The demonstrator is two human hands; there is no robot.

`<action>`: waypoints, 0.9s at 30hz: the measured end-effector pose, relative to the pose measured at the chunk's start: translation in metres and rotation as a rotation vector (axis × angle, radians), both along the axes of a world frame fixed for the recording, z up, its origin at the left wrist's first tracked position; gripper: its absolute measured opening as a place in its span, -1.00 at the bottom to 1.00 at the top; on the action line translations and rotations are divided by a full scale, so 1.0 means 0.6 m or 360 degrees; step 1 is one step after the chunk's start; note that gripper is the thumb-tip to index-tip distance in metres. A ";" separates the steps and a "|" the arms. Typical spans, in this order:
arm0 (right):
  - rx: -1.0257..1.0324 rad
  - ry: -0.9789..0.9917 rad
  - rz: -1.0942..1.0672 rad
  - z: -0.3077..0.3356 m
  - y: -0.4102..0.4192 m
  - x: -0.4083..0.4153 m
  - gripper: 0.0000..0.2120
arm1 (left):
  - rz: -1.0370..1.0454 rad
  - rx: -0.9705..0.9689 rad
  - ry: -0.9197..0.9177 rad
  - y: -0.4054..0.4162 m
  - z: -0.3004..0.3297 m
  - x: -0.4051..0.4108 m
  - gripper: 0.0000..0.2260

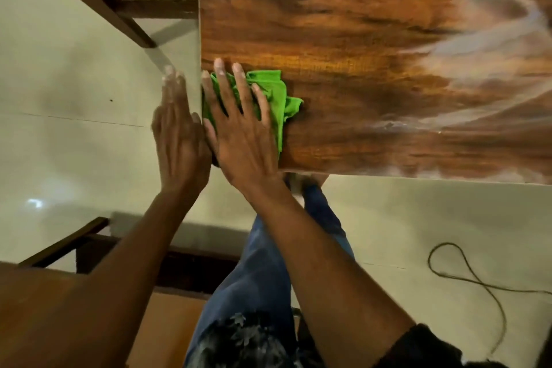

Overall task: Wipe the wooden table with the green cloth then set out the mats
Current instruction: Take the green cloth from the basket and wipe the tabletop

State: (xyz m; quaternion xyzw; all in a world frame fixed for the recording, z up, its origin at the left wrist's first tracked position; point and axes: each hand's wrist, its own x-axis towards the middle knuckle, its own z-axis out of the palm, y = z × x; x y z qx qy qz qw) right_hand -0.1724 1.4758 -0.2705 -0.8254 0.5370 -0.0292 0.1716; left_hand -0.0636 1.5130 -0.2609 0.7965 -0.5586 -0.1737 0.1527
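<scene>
The wooden table (373, 39) fills the upper right of the head view, its near left corner just in front of me. A crumpled green cloth (276, 101) lies on that corner. My right hand (242, 128) presses flat on the cloth with straight, spread fingers. My left hand (179, 134) is held flat with straight fingers just off the table's left edge, beside the cloth; whether it touches the edge is unclear. Pale streaks show on the tabletop at the right. No mats are in view.
Dark wooden chair frames stand at the upper left (98, 0) and lower left (65, 245). A pale tiled floor (74, 128) surrounds the table. A dark cable (466, 275) loops on the floor at the lower right. My legs in blue jeans (263, 278) are below the table edge.
</scene>
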 end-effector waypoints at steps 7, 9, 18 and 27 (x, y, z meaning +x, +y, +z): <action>-0.0039 0.0182 -0.0367 -0.002 -0.042 -0.188 -0.28 | -0.0413 -0.0091 -0.0102 -0.073 -0.010 -0.101 -0.43; -0.0051 0.0285 -0.0454 -0.002 -0.055 -0.263 -0.28 | -0.0546 -0.0095 -0.0106 -0.102 -0.020 -0.132 -0.42; -0.0073 0.0318 -0.0859 -0.004 -0.026 -0.308 -0.27 | -0.0563 -0.0118 -0.0083 -0.123 -0.039 -0.163 -0.45; -0.0025 0.0163 -0.0338 -0.002 -0.004 -0.206 -0.36 | -0.0440 -0.0232 0.0155 -0.116 -0.039 -0.160 -0.50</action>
